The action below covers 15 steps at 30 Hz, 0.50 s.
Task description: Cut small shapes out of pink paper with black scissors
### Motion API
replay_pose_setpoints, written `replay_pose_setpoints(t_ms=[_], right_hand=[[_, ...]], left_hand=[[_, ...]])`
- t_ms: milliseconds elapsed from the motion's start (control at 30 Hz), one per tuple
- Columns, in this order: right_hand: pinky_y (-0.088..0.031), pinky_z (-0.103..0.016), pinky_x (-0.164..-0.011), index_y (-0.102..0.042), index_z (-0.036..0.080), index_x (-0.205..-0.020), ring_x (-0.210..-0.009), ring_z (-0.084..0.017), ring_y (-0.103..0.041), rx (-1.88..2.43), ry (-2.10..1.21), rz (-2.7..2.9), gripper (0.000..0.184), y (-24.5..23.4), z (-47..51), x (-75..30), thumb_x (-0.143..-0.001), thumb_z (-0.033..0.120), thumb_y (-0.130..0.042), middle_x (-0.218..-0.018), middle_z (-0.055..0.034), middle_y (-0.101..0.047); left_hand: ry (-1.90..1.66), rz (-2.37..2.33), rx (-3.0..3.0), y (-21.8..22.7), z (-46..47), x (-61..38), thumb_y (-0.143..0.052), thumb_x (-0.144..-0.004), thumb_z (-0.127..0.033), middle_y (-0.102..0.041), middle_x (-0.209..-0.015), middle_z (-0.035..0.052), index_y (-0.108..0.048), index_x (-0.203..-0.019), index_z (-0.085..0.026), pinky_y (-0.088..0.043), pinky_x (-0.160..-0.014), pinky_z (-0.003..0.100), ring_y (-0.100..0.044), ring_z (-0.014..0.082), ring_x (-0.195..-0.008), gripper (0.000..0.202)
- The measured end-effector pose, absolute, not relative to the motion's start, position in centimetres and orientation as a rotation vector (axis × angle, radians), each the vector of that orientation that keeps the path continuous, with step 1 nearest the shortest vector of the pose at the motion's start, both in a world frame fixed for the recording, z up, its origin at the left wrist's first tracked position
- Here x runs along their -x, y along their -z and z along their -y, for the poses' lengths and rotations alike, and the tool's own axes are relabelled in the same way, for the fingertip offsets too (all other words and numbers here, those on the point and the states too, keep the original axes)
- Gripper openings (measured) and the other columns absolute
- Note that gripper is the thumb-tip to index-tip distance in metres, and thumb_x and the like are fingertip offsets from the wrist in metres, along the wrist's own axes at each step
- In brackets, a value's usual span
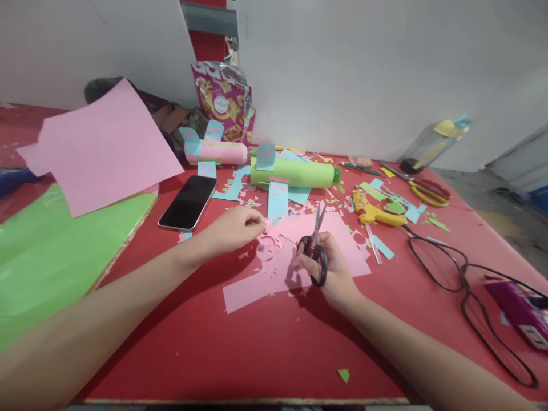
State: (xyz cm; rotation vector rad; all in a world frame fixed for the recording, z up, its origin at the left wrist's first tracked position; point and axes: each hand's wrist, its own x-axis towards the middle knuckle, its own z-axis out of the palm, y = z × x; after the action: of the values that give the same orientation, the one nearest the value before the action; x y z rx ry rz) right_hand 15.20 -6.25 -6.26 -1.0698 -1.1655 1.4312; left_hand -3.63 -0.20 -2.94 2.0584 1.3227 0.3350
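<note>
In the centre of the frame, the left hand (240, 228) has its thumb and forefinger drawn together, apparently pinching the edge of a lacy pink paper cut-out (269, 249), though the contact is too small to make out fully. Right of it, the right hand (336, 271) has its fingers wrapped around the black handles of a pair of scissors (316, 237), whose blades stand slightly parted and point toward the top of the frame. Under both hands, larger pink paper (342, 231) lies on the red worktop (240, 354), with small scraps scattered above it.

The cut-out looks thin and full of holes, so an uneven pull from the left hand could tear its narrow bridges. With the blades parted near that hand, a hasty swing leftward could nick a finger or snip the wrong strip. Tiny pink pieces could be lost against the pink paper, or be swept away by a sleeve or wrist.

At the right of the frame, the yellow hot glue gun (377, 212) trails a looped black cord (464, 285); a forearm catching that loop could drag the gun across the scraps.
</note>
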Motion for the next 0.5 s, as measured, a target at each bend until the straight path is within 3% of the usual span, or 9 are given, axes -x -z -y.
replay_pose_setpoints(t_ms=[133,333,500], right_hand=[[-0.038,-0.026,-0.052,-0.035,0.024,-0.072,-0.055,-0.010,-0.050,1.067,-1.404,1.156,0.027,6.3,6.2,-15.2,-0.066,0.022,-0.062,-0.066,0.0066,-0.047],[-0.038,-0.024,-0.047,-0.035,0.024,-0.072,-0.055,-0.010,-0.051,1.030,-1.414,1.139,0.026,6.3,6.1,-15.1,-0.066,0.021,-0.060,-0.066,0.0068,-0.047],[-0.038,-0.023,-0.046,-0.034,0.024,-0.072,-0.054,-0.009,-0.050,1.026,-1.410,1.133,0.026,6.3,6.0,-15.2,-0.066,0.020,-0.059,-0.066,0.0066,-0.046]], left_hand=[[-0.159,-1.480,-2.315,4.1,-1.1,4.4,-0.036,-0.075,-0.023,-0.058,-0.061,0.0037,-0.053,-0.062,-0.017,-0.030,-0.052,0.026,-0.051,0.0153,-0.056,0.022],[-0.191,-1.604,-2.399,5.4,-2.1,5.1,-0.031,-0.078,-0.020,-0.056,-0.061,0.0051,-0.048,-0.063,-0.016,-0.027,-0.059,0.031,-0.051,0.0200,-0.060,0.023],[-0.278,-1.581,-2.363,5.6,-2.2,5.1,-0.034,-0.078,-0.022,-0.057,-0.062,0.0032,-0.049,-0.063,-0.017,-0.028,-0.059,0.030,-0.051,0.0186,-0.061,0.021]])
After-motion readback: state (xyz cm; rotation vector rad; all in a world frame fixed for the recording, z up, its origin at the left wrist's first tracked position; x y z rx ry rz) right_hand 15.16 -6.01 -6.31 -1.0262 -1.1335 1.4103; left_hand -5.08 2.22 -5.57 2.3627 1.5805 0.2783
